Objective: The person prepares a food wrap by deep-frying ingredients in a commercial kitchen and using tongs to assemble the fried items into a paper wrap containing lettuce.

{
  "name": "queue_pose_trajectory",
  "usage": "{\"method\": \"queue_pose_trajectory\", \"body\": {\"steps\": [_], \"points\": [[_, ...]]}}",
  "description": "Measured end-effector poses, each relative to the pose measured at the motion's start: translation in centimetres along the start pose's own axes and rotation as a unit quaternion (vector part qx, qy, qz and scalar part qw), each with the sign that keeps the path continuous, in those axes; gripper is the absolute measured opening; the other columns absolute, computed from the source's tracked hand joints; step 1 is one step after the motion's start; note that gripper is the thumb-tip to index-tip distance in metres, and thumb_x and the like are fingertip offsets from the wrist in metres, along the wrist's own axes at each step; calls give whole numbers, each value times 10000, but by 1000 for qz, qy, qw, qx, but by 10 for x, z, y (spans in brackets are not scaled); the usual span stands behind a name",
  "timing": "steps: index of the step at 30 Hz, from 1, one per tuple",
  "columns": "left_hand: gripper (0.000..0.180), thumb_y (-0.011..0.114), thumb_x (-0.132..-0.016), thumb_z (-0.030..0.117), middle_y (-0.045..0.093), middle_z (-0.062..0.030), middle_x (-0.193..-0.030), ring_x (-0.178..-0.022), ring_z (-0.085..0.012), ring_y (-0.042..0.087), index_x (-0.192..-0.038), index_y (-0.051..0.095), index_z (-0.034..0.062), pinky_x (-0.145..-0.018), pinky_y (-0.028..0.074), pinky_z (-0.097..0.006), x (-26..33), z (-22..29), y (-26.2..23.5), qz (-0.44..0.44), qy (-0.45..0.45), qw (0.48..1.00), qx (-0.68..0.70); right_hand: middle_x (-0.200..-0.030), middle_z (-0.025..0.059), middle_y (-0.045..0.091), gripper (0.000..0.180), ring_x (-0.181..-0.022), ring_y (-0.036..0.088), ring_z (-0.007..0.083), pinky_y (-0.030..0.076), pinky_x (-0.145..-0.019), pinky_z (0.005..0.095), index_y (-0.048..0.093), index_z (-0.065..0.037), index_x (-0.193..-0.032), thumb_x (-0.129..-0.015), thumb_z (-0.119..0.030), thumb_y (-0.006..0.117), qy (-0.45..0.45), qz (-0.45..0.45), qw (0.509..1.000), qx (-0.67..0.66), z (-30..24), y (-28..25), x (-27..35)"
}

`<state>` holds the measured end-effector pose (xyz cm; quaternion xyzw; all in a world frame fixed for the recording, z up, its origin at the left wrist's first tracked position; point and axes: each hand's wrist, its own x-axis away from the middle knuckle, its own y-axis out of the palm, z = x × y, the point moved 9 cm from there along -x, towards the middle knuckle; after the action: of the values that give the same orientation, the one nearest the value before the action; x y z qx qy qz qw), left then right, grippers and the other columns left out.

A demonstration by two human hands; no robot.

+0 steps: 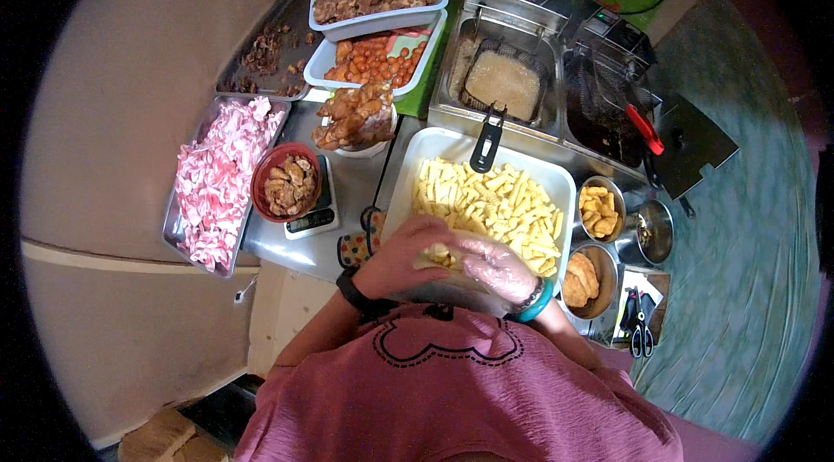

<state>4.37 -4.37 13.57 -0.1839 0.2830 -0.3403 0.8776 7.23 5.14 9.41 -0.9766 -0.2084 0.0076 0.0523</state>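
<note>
My left hand (pixel 407 258), with a black band at its wrist, reaches over the near side of a white tub (pixel 569 192) of crinkle-cut potato fries (pixel 491 201). Its fingers are curved, the thumb apart from them. Facing it, my right hand (pixel 499 269) looks covered by a shiny clear plastic glove; a teal bangle circles that wrist. Its fingers stretch toward the left hand, and the fingertips of both meet or overlap. No food shows in either hand. Over the tub's far rim juts the black handle (pixel 488 145) of a fryer basket (pixel 504 84) sunk in bubbling oil.
A second fryer (pixel 599 106) with a red-handled basket stands right. Metal bowls of fried pieces (pixel 598 212) and scissors (pixel 641 336) lie near right. Leftward are a bowl of meat (pixel 291 186) on a scale (pixel 314 220), a tray of raw pink-white strips (pixel 221 184) and stacked meat tubs (pixel 378 23).
</note>
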Motion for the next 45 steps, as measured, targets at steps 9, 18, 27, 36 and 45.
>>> {"method": "queue_pose_trajectory", "body": {"steps": [9,18,27,36,45], "points": [[139,614,-700,133,542,-62,-752,-737,-204,526,-796,556,49,-688,415,-297,2,7,15,-33,8,997,72,-950,105,581,337,-859,531,163,407,-770,293,539,-4,-1013,-814,-273,502,61,49,997,-9,2,11,3],[110,575,-718,59,548,-38,-756,-692,-131,518,-808,525,22,-676,417,-256,9,-38,-23,-4,-119,978,171,-1178,112,440,531,-1060,427,194,322,-899,304,381,-15,-1199,-815,-364,492,29,-34,996,-74,-3,30,4],[113,562,-749,28,562,-32,-824,-737,-87,528,-857,536,10,-648,448,-226,17,-85,-28,-80,-169,949,253,-1311,171,256,647,-1207,278,278,187,-1008,382,202,-44,-1295,-827,-443,404,28,32,890,-454,-4,67,-16],[115,561,-753,90,599,-116,-744,-680,-172,568,-807,544,-10,-642,449,-276,7,-183,-20,-25,-188,977,101,-1324,177,231,648,-1180,322,258,274,-979,352,35,-244,-1332,-839,-364,438,-68,262,828,-491,46,48,20],[502,585,-728,135,419,-233,-1138,-1062,-344,386,-1151,388,-51,-926,295,-404,-39,-178,15,-95,26,954,-284,-1375,114,106,704,-1256,133,217,154,-1013,332,76,-55,-1325,-841,-469,376,-22,563,815,-134,63,103,88]]}}
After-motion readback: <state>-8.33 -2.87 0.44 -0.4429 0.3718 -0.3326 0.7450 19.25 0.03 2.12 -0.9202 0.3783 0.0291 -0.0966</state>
